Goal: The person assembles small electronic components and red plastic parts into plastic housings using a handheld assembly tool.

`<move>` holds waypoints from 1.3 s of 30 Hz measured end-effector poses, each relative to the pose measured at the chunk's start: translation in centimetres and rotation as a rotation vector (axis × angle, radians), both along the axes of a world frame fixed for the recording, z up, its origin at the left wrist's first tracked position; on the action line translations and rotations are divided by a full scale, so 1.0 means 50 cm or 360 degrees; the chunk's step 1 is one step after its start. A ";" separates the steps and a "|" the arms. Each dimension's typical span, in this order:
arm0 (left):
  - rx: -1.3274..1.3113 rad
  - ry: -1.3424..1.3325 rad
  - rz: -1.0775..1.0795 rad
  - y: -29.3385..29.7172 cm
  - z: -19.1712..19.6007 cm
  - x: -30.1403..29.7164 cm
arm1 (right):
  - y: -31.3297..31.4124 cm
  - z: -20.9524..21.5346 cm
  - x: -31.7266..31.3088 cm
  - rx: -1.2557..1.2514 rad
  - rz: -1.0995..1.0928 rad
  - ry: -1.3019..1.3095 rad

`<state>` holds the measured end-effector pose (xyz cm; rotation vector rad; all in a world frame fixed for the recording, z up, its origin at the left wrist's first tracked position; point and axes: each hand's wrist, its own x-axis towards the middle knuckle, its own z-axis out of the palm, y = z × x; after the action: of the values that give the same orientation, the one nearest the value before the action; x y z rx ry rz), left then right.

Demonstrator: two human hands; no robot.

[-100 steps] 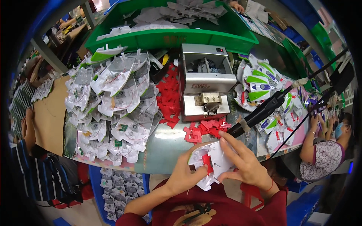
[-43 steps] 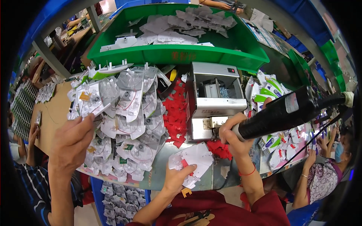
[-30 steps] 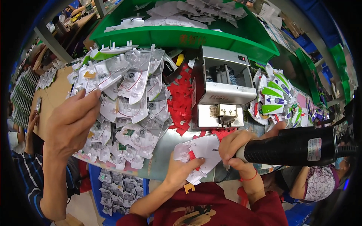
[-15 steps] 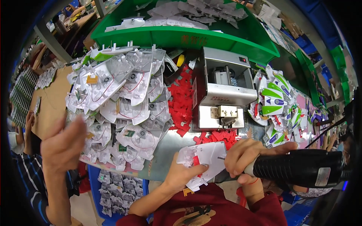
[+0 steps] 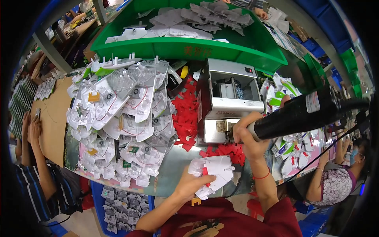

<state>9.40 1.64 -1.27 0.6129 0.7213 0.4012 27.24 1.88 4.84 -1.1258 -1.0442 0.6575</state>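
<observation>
Left hand [image 5: 189, 185]: fingers curled around the lower edge of a white plastic housing [image 5: 215, 170], thumb pressed on top, gripping it just above the near table edge. Right hand [image 5: 248, 136]: fingers clenched round the barrel of a black electric screwdriver [image 5: 304, 114], tip pointed at the front of a small metal screw feeder [image 5: 231, 98], touching or just short of it, cannot tell which.

Worktable [image 5: 177, 166] glossy and crowded. To the left, a big heap of white plastic shells [image 5: 122, 118] with red wires and small boards inside. Between heap and feeder, a scatter of red plastic clips [image 5: 185, 118], more of them just beside the held housing. Behind, a green bin [image 5: 189, 47] filled with grey-white parts. To the right, green-and-white covers [image 5: 284, 91] fanned out. Other people at both sides: striped sleeve and hands far left [image 5: 31, 130], patterned top far right [image 5: 335, 185].

Housing pale, roughly wedge-shaped, flat side up, with a small red piece [image 5: 205, 171] set near its left end.
</observation>
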 end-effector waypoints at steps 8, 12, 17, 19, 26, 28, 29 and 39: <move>-0.0067 0.0062 -0.0246 -0.002 0.002 0.007 | -0.042 0.010 -0.032 0.0126 0.0613 0.0366; -0.0049 -0.0012 -0.0229 -0.005 0.018 0.004 | -0.057 0.014 -0.033 0.0128 0.0806 0.0447; -0.0030 -0.0145 -0.0204 -0.017 0.028 0.005 | -0.051 0.030 -0.041 0.0292 0.0945 0.0404; -0.0013 -0.0132 -0.0226 -0.013 0.027 0.005 | -0.054 0.031 -0.047 0.0301 0.0956 0.0302; 0.0009 -0.0127 -0.0251 -0.012 0.029 0.007 | -0.067 0.022 -0.057 0.0231 0.0863 0.0350; 0.0211 -0.0058 -0.0272 -0.010 0.039 0.007 | -0.072 0.009 -0.053 0.0222 0.0867 0.0282; 0.0413 0.0010 -0.0290 -0.008 0.043 0.008 | -0.070 0.013 -0.055 0.0226 0.0864 0.0282; 0.0338 0.0023 -0.0086 -0.008 0.008 0.012 | -0.009 0.011 0.000 0.0566 0.0274 -0.0205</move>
<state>10.02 1.23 -0.85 0.8344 0.6792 0.4269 27.24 1.41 5.38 -0.7816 -1.3210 0.5126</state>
